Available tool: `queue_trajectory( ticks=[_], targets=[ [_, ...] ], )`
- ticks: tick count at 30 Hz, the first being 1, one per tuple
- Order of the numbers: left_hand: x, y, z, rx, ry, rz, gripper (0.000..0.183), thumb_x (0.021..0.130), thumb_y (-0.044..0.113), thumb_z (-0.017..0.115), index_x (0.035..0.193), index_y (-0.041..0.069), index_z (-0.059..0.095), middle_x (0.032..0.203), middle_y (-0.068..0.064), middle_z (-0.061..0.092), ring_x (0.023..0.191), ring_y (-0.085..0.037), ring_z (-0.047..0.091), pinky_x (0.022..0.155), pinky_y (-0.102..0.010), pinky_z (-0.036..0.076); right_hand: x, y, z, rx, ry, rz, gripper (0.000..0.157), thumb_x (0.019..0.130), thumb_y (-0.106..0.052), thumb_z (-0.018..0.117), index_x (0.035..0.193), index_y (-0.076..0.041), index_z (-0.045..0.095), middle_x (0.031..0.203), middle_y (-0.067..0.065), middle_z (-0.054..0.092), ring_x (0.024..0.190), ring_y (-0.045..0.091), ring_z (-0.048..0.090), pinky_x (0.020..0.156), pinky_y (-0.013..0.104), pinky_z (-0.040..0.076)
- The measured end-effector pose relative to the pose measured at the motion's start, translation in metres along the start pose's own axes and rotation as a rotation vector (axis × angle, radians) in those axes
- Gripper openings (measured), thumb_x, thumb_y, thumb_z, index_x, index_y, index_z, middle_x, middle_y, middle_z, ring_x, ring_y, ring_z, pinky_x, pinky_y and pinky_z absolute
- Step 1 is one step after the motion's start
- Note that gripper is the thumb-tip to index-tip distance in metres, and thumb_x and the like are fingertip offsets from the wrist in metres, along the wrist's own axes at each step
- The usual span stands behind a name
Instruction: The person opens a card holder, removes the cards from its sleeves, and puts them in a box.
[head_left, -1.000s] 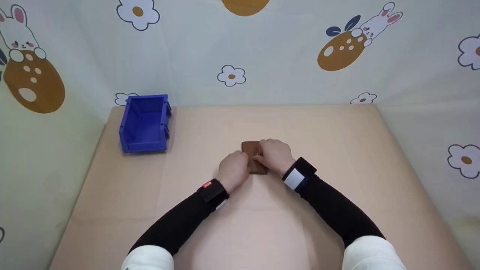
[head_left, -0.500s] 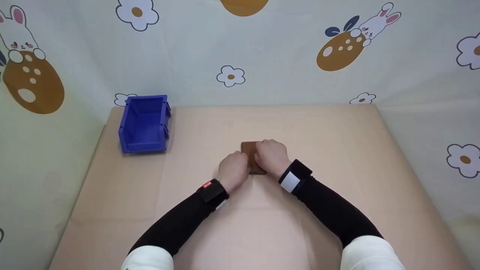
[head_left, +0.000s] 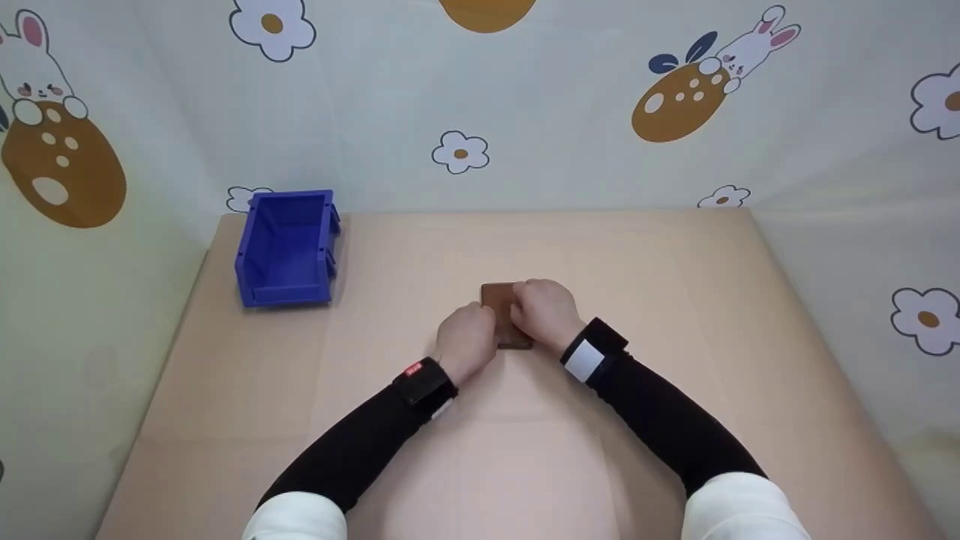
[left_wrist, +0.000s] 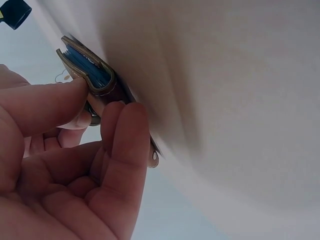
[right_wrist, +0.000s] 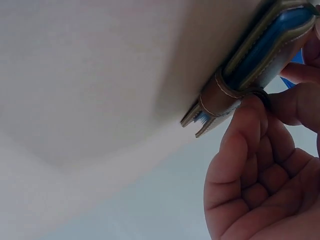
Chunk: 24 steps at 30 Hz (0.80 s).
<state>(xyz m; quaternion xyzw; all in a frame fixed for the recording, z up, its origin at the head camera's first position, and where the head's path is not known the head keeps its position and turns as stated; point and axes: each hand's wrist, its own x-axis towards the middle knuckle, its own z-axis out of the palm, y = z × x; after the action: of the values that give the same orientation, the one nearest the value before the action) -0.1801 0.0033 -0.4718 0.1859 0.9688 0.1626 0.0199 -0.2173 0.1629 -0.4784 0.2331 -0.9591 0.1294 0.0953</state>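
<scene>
A small brown leather card holder (head_left: pixel 501 304) with blue sleeves inside lies at the middle of the table. My left hand (head_left: pixel 466 341) pinches its left side; in the left wrist view, the thumb is on the cover near the stitched spine (left_wrist: pixel 107 89), with fingertips underneath. From the right, my right hand (head_left: pixel 549 311) reaches over it. The right wrist view shows a stitched strap (right_wrist: pixel 217 97) wrapped round the holder's edge, its end pinched between thumb and fingers. Those fingers hide the strap's tip, so I cannot tell if it is fastened.
A blue plastic bin (head_left: pixel 289 292) stands at the table's back left, its low front towards me. Patterned cloth walls (head_left: pixel 570 142) enclose the back and both sides of the beige table (head_left: pixel 637 255).
My right hand has shifted slightly left over the card holder, and its thumb has drawn in, covering the small metal spot seen a second ago. The left hand keeps its grip.
</scene>
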Motion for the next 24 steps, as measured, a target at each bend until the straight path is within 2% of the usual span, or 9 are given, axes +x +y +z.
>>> queue_trajectory(
  ticks=[3,7,11,15,20,24],
  targets=[
    [0.000,0.000,0.000,-0.002,0.004,0.000,0.011,0.089,0.009,0.067,0.091,-0.001,0.068,0.085,-0.014,0.062,0.079,-0.028,0.064,0.065,-0.041,0.053,0.001,0.002,-0.001,0.047,-0.013,0.022,0.020,0.081,-0.004,0.064,0.065,-0.008,0.054,0.061,0.005,0.052,0.057,0.024,0.052,0.056,0.043,0.047],
    [0.001,0.000,0.000,0.004,0.009,-0.004,0.013,0.089,0.012,0.068,0.090,-0.001,0.069,0.085,-0.014,0.062,0.079,-0.029,0.065,0.065,-0.042,0.053,0.002,0.006,-0.001,0.112,-0.048,0.095,0.016,0.082,-0.007,0.066,0.069,-0.009,0.058,0.063,0.001,0.054,0.061,0.022,0.054,0.061,0.040,0.047],
    [0.001,0.000,-0.001,-0.002,-0.002,-0.014,0.016,0.089,0.015,0.071,0.092,-0.001,0.069,0.087,-0.014,0.064,0.081,-0.030,0.065,0.068,-0.042,0.054,0.001,0.009,-0.002,0.138,-0.074,0.126,0.017,0.086,-0.011,0.067,0.071,-0.010,0.059,0.065,0.000,0.055,0.063,0.021,0.054,0.063,0.039,0.047],
    [0.001,0.000,0.000,-0.009,-0.013,-0.024,0.018,0.089,0.017,0.072,0.093,-0.001,0.069,0.088,-0.014,0.064,0.082,-0.029,0.065,0.068,-0.042,0.054,-0.003,0.010,-0.005,0.131,-0.077,0.124,0.015,0.089,-0.012,0.067,0.076,-0.010,0.060,0.070,0.001,0.057,0.066,0.020,0.055,0.063,0.038,0.048],
    [0.001,0.000,0.001,-0.018,-0.014,-0.027,0.016,0.089,0.015,0.071,0.092,-0.001,0.069,0.087,-0.013,0.064,0.081,-0.028,0.065,0.067,-0.041,0.054,-0.006,0.012,-0.012,0.088,-0.040,0.104,0.002,0.089,-0.008,0.067,0.088,-0.007,0.065,0.078,0.004,0.060,0.071,0.021,0.058,0.064,0.037,0.049],
    [0.001,0.000,0.000,-0.026,-0.021,-0.028,0.016,0.089,0.015,0.071,0.092,-0.001,0.069,0.087,-0.014,0.063,0.081,-0.028,0.064,0.067,-0.041,0.054,-0.010,0.016,-0.016,0.063,-0.013,0.103,0.008,0.088,-0.005,0.064,0.095,-0.006,0.068,0.080,0.006,0.061,0.073,0.023,0.060,0.064,0.038,0.050]
  ],
)
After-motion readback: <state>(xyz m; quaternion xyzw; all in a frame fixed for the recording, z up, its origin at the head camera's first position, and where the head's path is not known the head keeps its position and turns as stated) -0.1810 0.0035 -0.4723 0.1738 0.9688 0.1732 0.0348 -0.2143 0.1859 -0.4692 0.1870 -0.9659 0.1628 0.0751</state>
